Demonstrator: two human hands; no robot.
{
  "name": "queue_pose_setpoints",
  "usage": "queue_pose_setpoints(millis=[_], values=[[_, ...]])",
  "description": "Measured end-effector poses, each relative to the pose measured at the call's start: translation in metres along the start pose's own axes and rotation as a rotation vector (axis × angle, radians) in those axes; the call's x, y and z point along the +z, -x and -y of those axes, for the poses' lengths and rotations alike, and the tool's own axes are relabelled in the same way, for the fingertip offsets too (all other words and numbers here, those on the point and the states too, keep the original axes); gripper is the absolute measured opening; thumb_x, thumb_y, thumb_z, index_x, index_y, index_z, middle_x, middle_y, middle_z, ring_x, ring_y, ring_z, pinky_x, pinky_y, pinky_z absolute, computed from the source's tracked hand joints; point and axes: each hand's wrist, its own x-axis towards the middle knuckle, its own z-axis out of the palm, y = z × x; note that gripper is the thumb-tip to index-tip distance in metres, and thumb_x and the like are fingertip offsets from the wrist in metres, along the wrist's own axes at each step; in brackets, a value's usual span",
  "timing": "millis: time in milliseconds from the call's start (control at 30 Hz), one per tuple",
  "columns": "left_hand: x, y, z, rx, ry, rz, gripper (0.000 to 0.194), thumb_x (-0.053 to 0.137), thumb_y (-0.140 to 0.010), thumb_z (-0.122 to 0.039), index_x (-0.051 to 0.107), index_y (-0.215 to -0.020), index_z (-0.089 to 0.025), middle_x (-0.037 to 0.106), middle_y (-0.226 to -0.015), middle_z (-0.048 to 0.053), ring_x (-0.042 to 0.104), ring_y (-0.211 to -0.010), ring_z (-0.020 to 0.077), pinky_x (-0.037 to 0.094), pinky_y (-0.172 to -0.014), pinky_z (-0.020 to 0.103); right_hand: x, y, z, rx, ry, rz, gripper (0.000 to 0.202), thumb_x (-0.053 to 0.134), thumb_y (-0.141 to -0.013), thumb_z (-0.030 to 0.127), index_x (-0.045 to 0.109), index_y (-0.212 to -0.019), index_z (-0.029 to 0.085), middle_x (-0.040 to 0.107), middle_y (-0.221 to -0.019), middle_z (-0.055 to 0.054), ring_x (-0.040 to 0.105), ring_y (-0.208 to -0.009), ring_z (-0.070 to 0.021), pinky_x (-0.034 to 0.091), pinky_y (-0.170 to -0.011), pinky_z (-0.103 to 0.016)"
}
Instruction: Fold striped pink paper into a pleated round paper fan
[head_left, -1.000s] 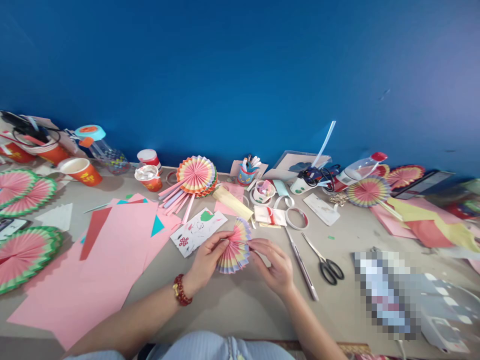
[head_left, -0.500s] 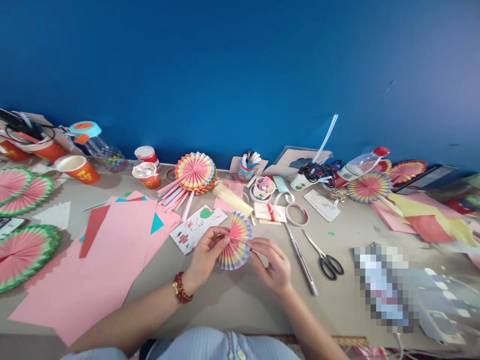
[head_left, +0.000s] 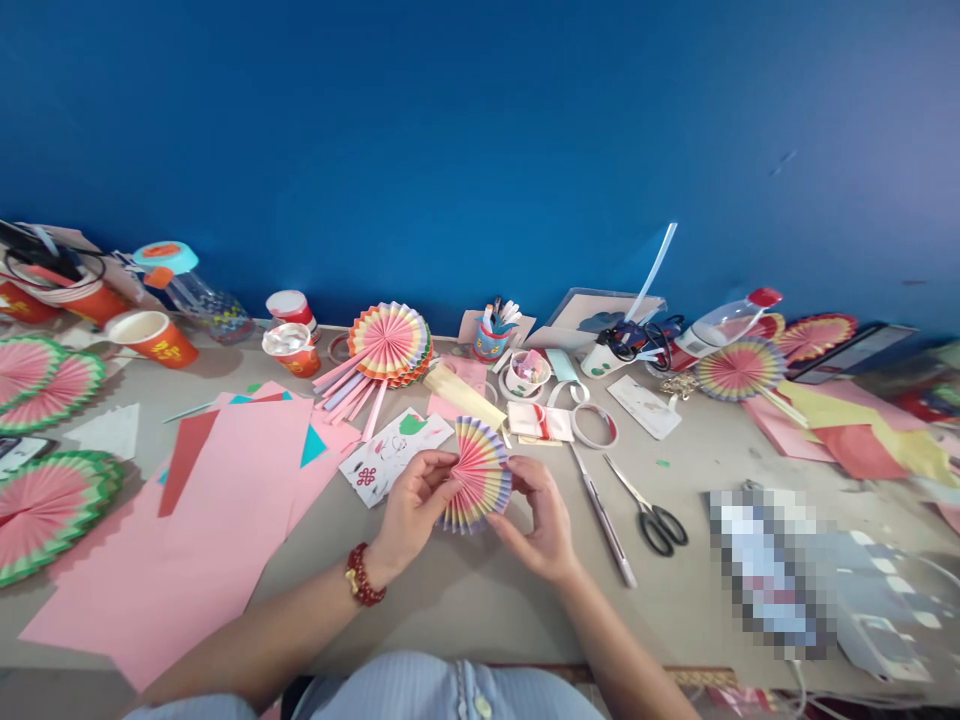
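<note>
A pleated paper fan (head_left: 477, 475), pink at the centre with yellow and lilac bands towards the rim, is held above the table in front of me. My left hand (head_left: 420, 505) pinches its left side near the centre between thumb and fingers. At the right rim is my right hand (head_left: 536, 515), its thumb low and its fingertips higher, both against the pleats. The pleats fan out to the right as a half disc. Under the left fingers, part of the fan is hidden. A white card with a red knot print (head_left: 379, 465) lies just beyond my left hand.
To the right lie a utility knife (head_left: 604, 520), black-handled scissors (head_left: 661, 527) and a tape roll (head_left: 595, 426). Pink paper sheets (head_left: 225, 540) cover the left. Finished rosettes (head_left: 390, 340), paper cups (head_left: 154, 338) and a pen holder (head_left: 491, 335) stand along the blue wall.
The fan's pleats have spread more evenly into a half disc. My right hand has shifted slightly up and left, its thumb and fingers parting along the rim. My left hand stays put.
</note>
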Motion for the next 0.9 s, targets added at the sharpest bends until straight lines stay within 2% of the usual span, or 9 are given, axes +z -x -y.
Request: queue_pose_setpoints(millis=[133, 200, 367, 500, 567, 667, 900], values=[[-0.001, -0.001, -0.001, 0.018, -0.029, -0.022, 0.018, 0.068, -0.087, -0.03, 0.062, -0.1, -0.019, 0.068, -0.108, 0.006, 0.066, -0.1, 0.0182, 0.053, -0.089, 0.031, 0.002, -0.001, 0.002, 0.018, 0.009, -0.003, 0.052, 0.066, -0.086, 0.022, 0.046, -0.134, 0.025, 0.055, -0.119, -0.012, 0.059, -0.102, -0.0227, 0.058, -0.077, -0.034], [-0.002, -0.001, -0.001, 0.007, -0.027, -0.019, 0.017, 0.068, -0.087, -0.031, 0.062, -0.099, -0.02, 0.067, -0.109, 0.006, 0.066, -0.099, 0.0176, 0.052, -0.088, 0.03, 0.002, -0.002, 0.002, 0.012, 0.017, 0.006, 0.055, 0.067, -0.086, 0.023, 0.045, -0.136, 0.024, 0.055, -0.119, -0.012, 0.059, -0.103, -0.0233, 0.058, -0.078, -0.035], [-0.003, -0.003, 0.001, -0.057, 0.018, -0.027, 0.018, 0.07, -0.086, -0.031, 0.064, -0.098, -0.02, 0.067, -0.104, 0.004, 0.064, -0.097, 0.0164, 0.05, -0.089, 0.029, -0.006, -0.006, 0.004, -0.014, 0.081, 0.06, 0.074, 0.07, -0.085, 0.03, 0.032, -0.149, 0.024, 0.045, -0.136, -0.016, 0.056, -0.114, -0.0271, 0.058, -0.087, -0.04], [-0.003, -0.005, 0.001, -0.115, 0.085, -0.035, 0.02, 0.072, -0.084, -0.032, 0.065, -0.098, -0.02, 0.068, -0.102, 0.003, 0.063, -0.097, 0.0164, 0.05, -0.089, 0.029, -0.019, -0.017, 0.008, -0.016, 0.134, 0.198, 0.08, 0.068, -0.087, 0.034, 0.025, -0.154, 0.027, 0.03, -0.152, -0.016, 0.04, -0.136, -0.0319, 0.056, -0.094, -0.042], [-0.002, -0.005, 0.0, -0.138, 0.103, -0.029, 0.021, 0.073, -0.083, -0.032, 0.065, -0.097, -0.019, 0.068, -0.101, 0.004, 0.063, -0.095, 0.0168, 0.05, -0.088, 0.029, -0.027, -0.023, 0.01, -0.007, 0.157, 0.291, 0.076, 0.067, -0.089, 0.036, 0.027, -0.153, 0.028, 0.027, -0.155, -0.015, 0.035, -0.141, -0.0322, 0.056, -0.095, -0.04], [-0.001, -0.005, -0.002, -0.151, 0.117, -0.019, 0.021, 0.074, -0.082, -0.032, 0.066, -0.096, -0.019, 0.068, -0.1, 0.004, 0.063, -0.094, 0.0166, 0.05, -0.087, 0.029, -0.037, -0.029, 0.011, 0.005, 0.138, 0.387, 0.074, 0.067, -0.089, 0.04, 0.031, -0.152, 0.027, 0.027, -0.156, -0.015, 0.036, -0.141, -0.0318, 0.056, -0.096, -0.039], [-0.002, -0.005, -0.001, -0.189, 0.125, 0.032, 0.02, 0.074, -0.082, -0.033, 0.066, -0.094, -0.019, 0.069, -0.096, 0.003, 0.063, -0.089, 0.0149, 0.05, -0.083, 0.026, -0.046, -0.033, 0.006, 0.008, 0.046, 0.415, 0.06, 0.066, -0.091, 0.036, 0.043, -0.146, 0.031, 0.037, -0.152, -0.013, 0.041, -0.139, -0.0313, 0.057, -0.094, -0.039]])
